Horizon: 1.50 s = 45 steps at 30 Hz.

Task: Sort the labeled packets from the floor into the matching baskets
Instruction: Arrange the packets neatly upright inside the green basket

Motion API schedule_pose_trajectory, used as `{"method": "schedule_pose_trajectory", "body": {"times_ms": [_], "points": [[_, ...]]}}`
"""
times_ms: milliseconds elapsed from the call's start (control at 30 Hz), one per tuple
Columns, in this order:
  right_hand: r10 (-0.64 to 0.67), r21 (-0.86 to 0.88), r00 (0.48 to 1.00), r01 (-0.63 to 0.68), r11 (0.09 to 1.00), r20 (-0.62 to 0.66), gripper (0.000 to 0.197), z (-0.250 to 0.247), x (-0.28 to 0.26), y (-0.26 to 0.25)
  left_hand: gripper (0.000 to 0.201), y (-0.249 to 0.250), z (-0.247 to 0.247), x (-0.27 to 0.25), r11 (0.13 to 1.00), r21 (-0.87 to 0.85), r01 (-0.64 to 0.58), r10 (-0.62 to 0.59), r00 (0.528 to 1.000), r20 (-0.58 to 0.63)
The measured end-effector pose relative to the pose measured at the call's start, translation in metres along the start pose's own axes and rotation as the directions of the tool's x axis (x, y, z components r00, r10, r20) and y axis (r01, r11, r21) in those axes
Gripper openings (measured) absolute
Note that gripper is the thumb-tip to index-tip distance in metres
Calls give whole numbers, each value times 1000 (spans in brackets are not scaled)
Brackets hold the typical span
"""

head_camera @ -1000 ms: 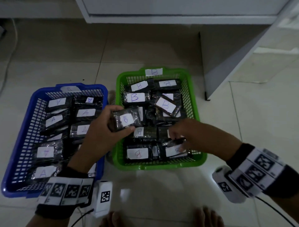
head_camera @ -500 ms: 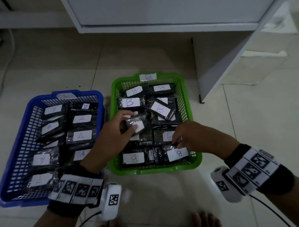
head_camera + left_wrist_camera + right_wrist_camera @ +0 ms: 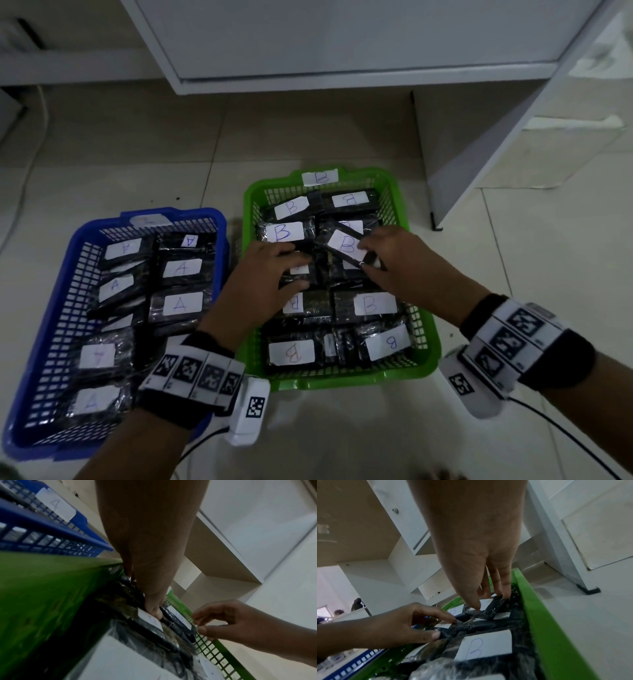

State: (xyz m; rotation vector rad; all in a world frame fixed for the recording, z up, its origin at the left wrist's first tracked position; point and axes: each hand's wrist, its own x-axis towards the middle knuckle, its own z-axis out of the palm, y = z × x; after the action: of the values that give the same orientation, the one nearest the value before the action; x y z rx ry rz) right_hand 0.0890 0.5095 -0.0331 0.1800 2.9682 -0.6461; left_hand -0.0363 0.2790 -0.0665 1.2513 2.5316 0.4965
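Head view: green basket (image 3: 426, 329) full of black B packets, beside blue basket (image 3: 51, 308) of A packets, both on tiled floor (image 3: 548, 260). Left hand (image 3: 263, 284) low over the middle of the green basket, fingers and thumb curled round a packet (image 3: 301, 274). Right hand (image 3: 397, 260) touching a tilted B packet (image 3: 344, 245) lying on top.

Left wrist view: thumb (image 3: 154, 609) pressed on a white label; right hand's fingers (image 3: 211, 615) loosely bent near the basket wall.

Right wrist view: straight fingertips (image 3: 498, 588) resting close together on the tilted packet (image 3: 494, 607); left hand (image 3: 399, 626) pinching its packet (image 3: 453, 630).
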Motion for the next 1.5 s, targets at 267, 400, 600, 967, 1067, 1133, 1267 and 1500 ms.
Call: {"method": "schedule_pose_trajectory", "body": {"times_ms": [267,400,600,967,1067,1133,1267,1500], "points": [[33,-147,996,-20,989,84,42,6,32,-3,54,5,-9,-2,992,-105,68,-70,997,-15],[21,-211,986,14,977,163,45,-5,35,4,55,3,-8,2,996,-67,57,-55,998,33],[-43,-188,956,100,977,289,48,-7,23,6,58,3,-7,2,999,-8,50,-50,999,7],[16,-225,986,22,974,165,56,0,16,11,41,94,5,-25,978,42,-202,193,967,167],[25,-214,987,10,977,159,58,2,16,10,54,104,15,-28,978,46,-202,190,964,183],[25,-188,987,5,982,158,56,1,16,11,53,103,17,-29,979,52,-200,186,963,195],[27,-127,989,-8,992,147,45,-2,14,16,48,97,18,-28,993,-40,-112,118,967,228],[-43,-118,996,53,992,81,26,6,9,20,53,93,23,-29,991,-42,-129,135,954,267]]}}
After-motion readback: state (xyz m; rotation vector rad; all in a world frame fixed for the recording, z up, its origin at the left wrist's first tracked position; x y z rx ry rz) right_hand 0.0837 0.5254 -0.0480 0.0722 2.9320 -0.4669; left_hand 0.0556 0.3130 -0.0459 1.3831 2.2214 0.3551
